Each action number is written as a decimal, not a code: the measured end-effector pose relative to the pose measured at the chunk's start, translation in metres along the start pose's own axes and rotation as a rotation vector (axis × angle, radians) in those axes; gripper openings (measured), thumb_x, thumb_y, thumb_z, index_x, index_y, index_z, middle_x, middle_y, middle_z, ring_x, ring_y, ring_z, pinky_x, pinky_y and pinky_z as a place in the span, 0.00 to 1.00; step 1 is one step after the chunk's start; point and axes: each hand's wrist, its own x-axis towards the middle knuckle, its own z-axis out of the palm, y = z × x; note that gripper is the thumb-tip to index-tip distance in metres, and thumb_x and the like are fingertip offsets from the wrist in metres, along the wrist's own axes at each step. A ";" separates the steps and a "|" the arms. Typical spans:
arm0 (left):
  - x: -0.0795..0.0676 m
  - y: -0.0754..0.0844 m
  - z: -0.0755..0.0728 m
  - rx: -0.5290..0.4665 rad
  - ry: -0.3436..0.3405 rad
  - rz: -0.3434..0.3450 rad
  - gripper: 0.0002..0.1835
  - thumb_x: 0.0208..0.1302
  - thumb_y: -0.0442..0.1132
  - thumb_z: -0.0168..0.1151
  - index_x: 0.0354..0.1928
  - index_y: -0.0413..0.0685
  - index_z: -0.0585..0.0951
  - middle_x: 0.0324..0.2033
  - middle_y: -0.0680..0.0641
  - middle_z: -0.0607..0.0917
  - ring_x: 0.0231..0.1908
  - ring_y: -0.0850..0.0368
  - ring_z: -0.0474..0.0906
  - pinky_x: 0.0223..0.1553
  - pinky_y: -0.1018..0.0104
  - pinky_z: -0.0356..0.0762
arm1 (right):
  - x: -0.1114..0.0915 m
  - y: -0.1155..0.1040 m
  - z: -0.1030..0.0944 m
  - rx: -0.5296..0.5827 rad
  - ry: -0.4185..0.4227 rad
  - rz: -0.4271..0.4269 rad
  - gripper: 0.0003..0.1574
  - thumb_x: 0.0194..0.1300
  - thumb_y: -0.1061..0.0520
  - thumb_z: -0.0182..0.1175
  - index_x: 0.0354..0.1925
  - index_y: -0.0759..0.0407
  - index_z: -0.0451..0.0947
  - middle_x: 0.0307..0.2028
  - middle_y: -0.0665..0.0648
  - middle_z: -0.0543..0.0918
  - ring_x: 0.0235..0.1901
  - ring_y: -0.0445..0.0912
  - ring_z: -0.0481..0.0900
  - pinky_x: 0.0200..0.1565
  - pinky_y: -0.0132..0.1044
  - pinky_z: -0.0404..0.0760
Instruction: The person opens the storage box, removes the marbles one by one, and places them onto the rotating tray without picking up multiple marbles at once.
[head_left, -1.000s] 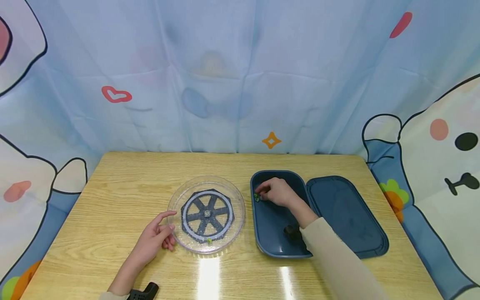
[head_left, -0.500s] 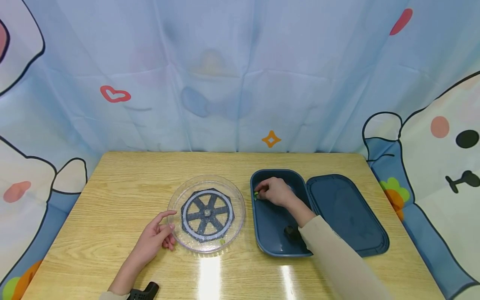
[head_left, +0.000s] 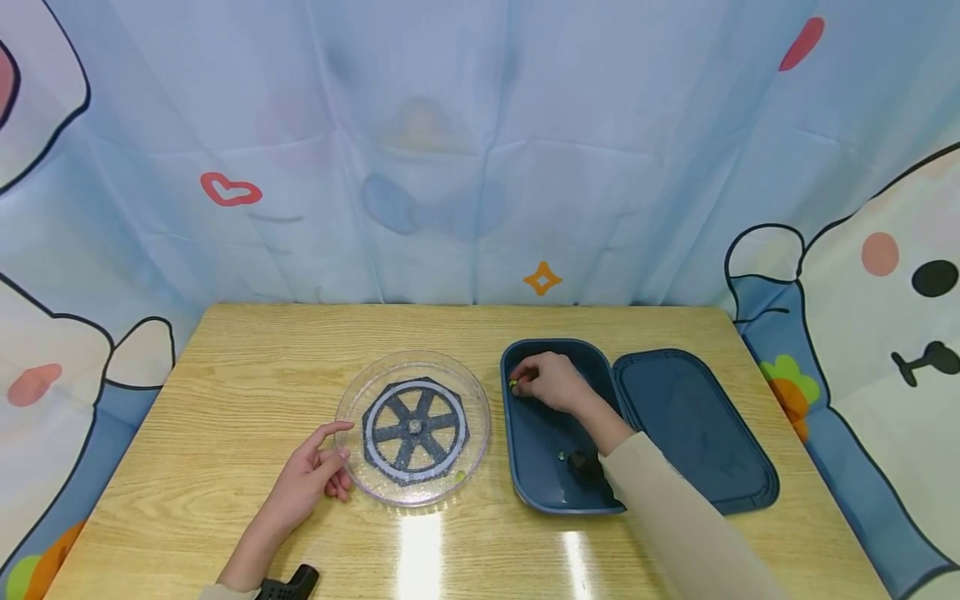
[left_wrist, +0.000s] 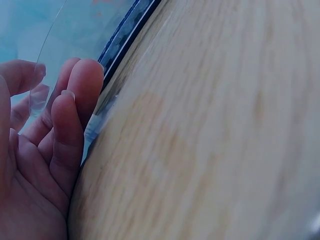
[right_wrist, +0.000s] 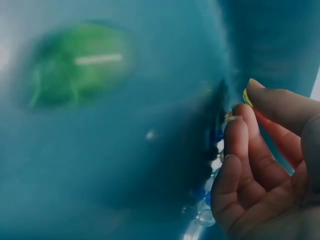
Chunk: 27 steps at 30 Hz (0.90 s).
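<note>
My left hand [head_left: 303, 479] rests at the left rim of a clear round dish [head_left: 352, 475], the index finger laid straight over the edge. The other fingers curl loosely beside its wall in the left wrist view. Inside the dish is a dark spoked wheel-like base [head_left: 415, 427], with a small yellow-green marble [head_left: 460, 476] by its rim. My right hand [head_left: 553, 383] reaches into the dark blue box [head_left: 532, 450]. Between its thumb and fingertips is a small yellow-green marble [right_wrist: 246, 97]. A blurred green marble [right_wrist: 85, 65] looms in the right wrist view.
The box's dark blue lid [head_left: 690, 425] lies against its right side. A black wrist camera [head_left: 583, 465] hangs inside the box, a tiny marble [head_left: 561, 456] next to it. Clear and blue beads [right_wrist: 206, 217] show past the right fingers. A printed curtain [head_left: 450, 167] closes the back.
The marble in the dish has rolled right along the rim. Less green shows under my right fingertips, and a tiny marble now appears by the wrist camera. My left hand has stayed still.
</note>
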 end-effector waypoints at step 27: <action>0.000 0.000 0.001 -0.003 0.011 -0.010 0.23 0.77 0.36 0.53 0.70 0.44 0.66 0.23 0.38 0.81 0.20 0.50 0.81 0.24 0.65 0.81 | -0.029 -0.045 -0.027 0.206 0.082 -0.108 0.14 0.67 0.56 0.67 0.50 0.58 0.84 0.38 0.53 0.83 0.39 0.48 0.80 0.42 0.44 0.82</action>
